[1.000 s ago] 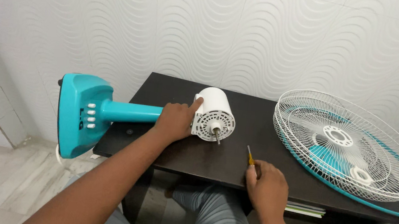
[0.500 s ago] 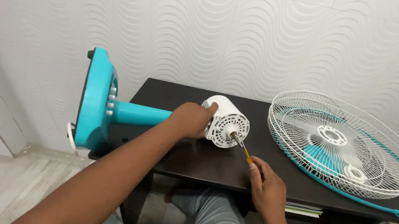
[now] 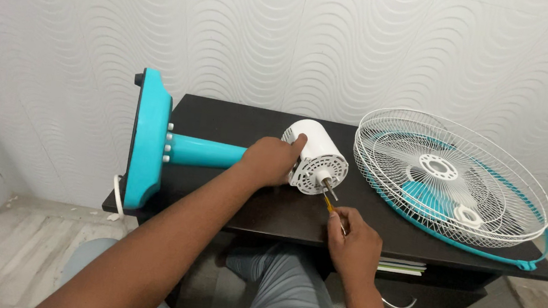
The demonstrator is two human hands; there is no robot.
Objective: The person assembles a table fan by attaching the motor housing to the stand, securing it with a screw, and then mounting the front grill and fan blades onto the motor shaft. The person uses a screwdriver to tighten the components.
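Dark rectangular wooden table point(image 3: 237, 119), bearing at its right a round white wire fan guard with teal blades and teal rim point(image 3: 450, 177); at its left a teal plastic fan stand point(image 3: 152, 140) lying on its side, long axis running left to right, base overhanging the table's left edge. White cylindrical vented motor housing point(image 3: 315, 155) at the stand's right end, shaft facing the person, left hand point(image 3: 272, 161) clasped around its rear. Yellow-handled screwdriver point(image 3: 329, 201), pinched in the right hand point(image 3: 350, 238), the nearer hand, tip angled up-left just beside the shaft.

Teal fan base point(image 3: 149, 140), white motor housing point(image 3: 315, 155), black table point(image 3: 236, 125), wavy white wall point(image 3: 288, 32)
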